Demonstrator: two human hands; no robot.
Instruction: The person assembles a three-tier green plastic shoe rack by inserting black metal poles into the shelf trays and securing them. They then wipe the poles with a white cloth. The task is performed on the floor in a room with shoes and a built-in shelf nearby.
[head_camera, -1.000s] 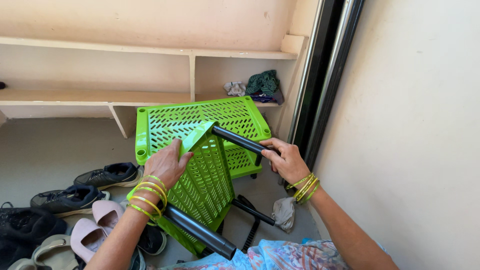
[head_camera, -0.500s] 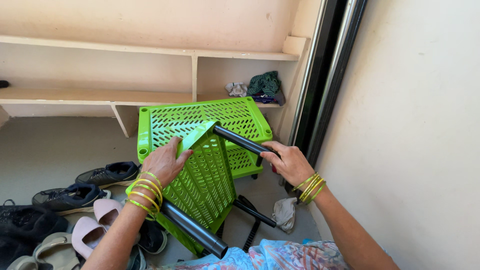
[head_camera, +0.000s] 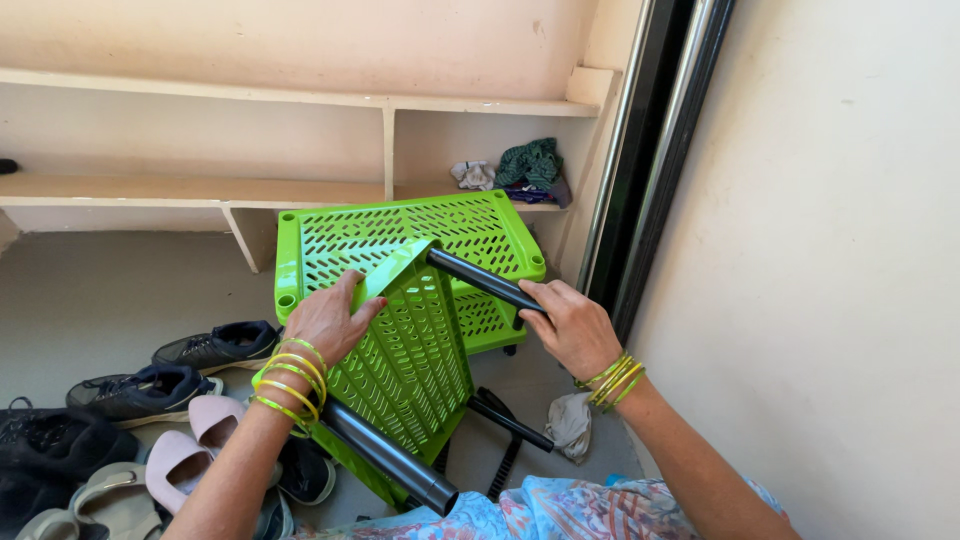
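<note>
a tilted green slotted shelf panel (head_camera: 410, 360) is steadied by the left hand (head_camera: 325, 320), laid flat and open on its upper edge. a black tube (head_camera: 480, 278) seated at the panel's top corner is gripped by the closed right hand (head_camera: 570, 325). another green panel (head_camera: 400, 240) lies behind on the floor, shoes (head_camera: 150, 385) to the left. if the tube is pushed at an angle, it could jam or slip from its socket; the loosely held panel could tip onto the shoes.

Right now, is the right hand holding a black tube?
Yes, the right hand grips the black tube that sticks out of the tilted green shelf.
</note>
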